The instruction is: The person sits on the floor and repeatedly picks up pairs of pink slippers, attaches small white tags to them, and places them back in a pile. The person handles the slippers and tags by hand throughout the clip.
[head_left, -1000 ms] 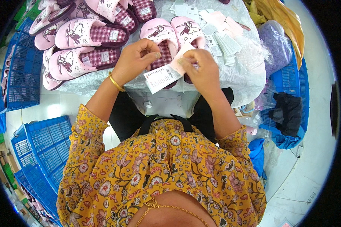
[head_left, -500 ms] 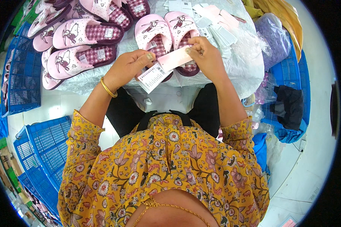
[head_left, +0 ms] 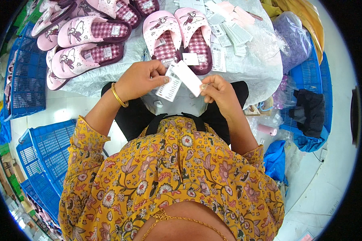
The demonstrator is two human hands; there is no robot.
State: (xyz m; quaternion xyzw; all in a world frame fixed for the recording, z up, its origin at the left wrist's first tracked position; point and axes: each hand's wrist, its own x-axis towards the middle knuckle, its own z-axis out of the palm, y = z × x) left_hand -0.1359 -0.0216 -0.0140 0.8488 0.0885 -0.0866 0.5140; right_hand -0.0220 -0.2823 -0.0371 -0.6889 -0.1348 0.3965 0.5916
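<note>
My left hand [head_left: 145, 79], with a gold bangle at its wrist, pinches a white printed tag [head_left: 169, 87] between thumb and fingers. A plain white tag [head_left: 188, 77] slants beside it, its upper end against the printed one; the thumb and fingers of my right hand [head_left: 218, 91] grip its lower end. Just beyond my hands, a pink slipper [head_left: 159, 30] and its matching slipper [head_left: 194, 26] lie side by side on the table, with checked maroon insoles. Across their insoles rests a small white card [head_left: 190, 59]. Whether a string joins the tags, I cannot tell.
More pink slippers [head_left: 74, 32] are piled at the table's left. Loose tags [head_left: 235, 34] spread over the plastic-covered table [head_left: 265, 60] at the right. Blue crates [head_left: 26, 76] stand on the left, another blue crate [head_left: 328, 92] on the right with a dark cloth [head_left: 308, 108].
My right hand has drawn down toward me, turning the plain tag to a steeper slant. My left hand has lowered slightly. The small white card on the insoles has come into view.
</note>
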